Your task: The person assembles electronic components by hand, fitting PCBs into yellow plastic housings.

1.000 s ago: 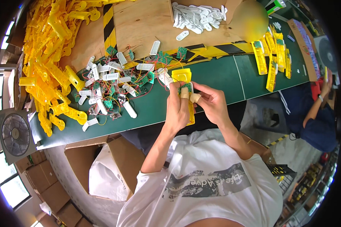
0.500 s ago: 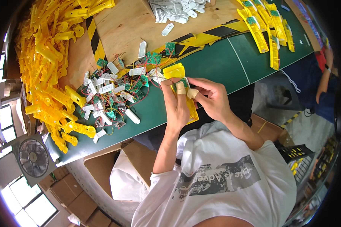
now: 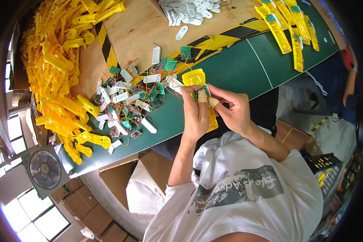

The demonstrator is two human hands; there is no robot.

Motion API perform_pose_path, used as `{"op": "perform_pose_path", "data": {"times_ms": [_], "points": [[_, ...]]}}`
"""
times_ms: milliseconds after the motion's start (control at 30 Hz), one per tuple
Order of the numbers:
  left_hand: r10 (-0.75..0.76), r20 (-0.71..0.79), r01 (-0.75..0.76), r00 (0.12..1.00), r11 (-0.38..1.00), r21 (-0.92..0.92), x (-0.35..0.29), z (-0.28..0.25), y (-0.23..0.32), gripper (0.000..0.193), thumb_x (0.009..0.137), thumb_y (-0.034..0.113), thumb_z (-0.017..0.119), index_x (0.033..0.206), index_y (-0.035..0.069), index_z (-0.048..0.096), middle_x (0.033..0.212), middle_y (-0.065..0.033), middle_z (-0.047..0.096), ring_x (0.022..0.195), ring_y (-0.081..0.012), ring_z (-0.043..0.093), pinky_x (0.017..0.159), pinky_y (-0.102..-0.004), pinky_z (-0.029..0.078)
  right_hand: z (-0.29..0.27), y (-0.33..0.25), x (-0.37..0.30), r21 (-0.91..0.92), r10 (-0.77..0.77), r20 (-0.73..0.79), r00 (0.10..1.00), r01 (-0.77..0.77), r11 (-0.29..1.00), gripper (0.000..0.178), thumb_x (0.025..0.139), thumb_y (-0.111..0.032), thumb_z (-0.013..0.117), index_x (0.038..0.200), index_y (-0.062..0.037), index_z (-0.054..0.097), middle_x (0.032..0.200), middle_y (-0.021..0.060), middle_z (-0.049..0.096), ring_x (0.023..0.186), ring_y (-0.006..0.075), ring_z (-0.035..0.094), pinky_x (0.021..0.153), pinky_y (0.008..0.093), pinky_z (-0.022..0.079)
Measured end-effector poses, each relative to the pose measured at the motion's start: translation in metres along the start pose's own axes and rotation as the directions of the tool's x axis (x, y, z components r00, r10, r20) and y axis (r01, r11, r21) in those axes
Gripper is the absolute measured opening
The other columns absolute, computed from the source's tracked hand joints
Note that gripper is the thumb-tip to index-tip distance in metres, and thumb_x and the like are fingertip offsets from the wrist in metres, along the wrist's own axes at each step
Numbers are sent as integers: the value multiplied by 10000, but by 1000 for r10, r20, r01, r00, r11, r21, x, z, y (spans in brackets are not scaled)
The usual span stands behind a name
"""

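A yellow plastic housing stands out from the table's near edge, held between both hands. My left hand grips its left side, with a taped thumb pressed on a small green circuit board inside it. From the right, my right hand pinches at the board and the housing's edge, its thumb taped too. The fingers cover most of the board, so its seating cannot be made out. Just left of the housing lies a white oblong case with thin wires.
Wired green boards and white cases lie heaped to the left, beside a large pile of yellow housings. Fitted yellow housings sit at the far right. White covers fill the back. Below the table is an open carton.
The whole view has shifted slightly, so everything appears a little further right. Both hands keep hold of the housing, and the thumbs have moved only slightly on the board.
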State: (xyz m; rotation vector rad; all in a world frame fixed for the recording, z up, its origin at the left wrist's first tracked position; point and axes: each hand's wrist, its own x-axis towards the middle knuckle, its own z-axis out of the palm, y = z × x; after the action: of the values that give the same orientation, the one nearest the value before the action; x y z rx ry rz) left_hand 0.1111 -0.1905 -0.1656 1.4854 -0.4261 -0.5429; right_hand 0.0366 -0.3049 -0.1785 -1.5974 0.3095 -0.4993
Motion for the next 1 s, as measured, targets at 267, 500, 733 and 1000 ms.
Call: {"op": "perform_pose_path", "data": {"times_ms": [267, 500, 733, 1000], "points": [[11, -55, -6, 998, 997, 80, 6, 2, 4, 152, 1047, 69, 397, 1190, 20, 383, 1047, -94, 481, 870, -121, 471, 776, -283, 440, 0, -8, 7, -286, -159, 78, 984, 174, 942, 453, 817, 63, 688, 1262, -10, 641, 990, 163, 723, 797, 205, 718, 697, 286, 566], [80, -139, -87, 987, 995, -45, 1, 0, -6, 165, 1025, 42, 428, 1186, 16, 406, 1008, -118, 539, 830, -158, 543, 728, -319, 474, 2, -14, 14, 49, 55, 124, 991, -61, 997, 383, 866, 43, 637, 1248, 34, 628, 1201, 162, 661, 950, 227, 706, 804, 303, 576], [164, 18, -164, 986, 961, 222, 7, -3, -9, 209, 1003, 5, 440, 1211, 17, 423, 1053, -105, 524, 935, -149, 520, 818, -291, 459, -11, -31, 21, -470, -268, 236, 934, 351, 810, 380, 777, 58, 599, 1154, 85, 640, 1244, 208, 620, 1001, 357, 676, 856, 385, 559], [-39, -7, 36, 999, 956, -290, -5, 9, 1, 484, 1058, 387, 380, 1425, 86, 281, 1377, -152, 431, 1239, -274, 491, 1022, -404, 422, -21, -35, 14, -417, -135, 333, 933, 274, 867, 745, 846, -259, 716, 1437, 50, 384, 1399, 274, 478, 1218, 397, 555, 1010, 412, 474]]}}
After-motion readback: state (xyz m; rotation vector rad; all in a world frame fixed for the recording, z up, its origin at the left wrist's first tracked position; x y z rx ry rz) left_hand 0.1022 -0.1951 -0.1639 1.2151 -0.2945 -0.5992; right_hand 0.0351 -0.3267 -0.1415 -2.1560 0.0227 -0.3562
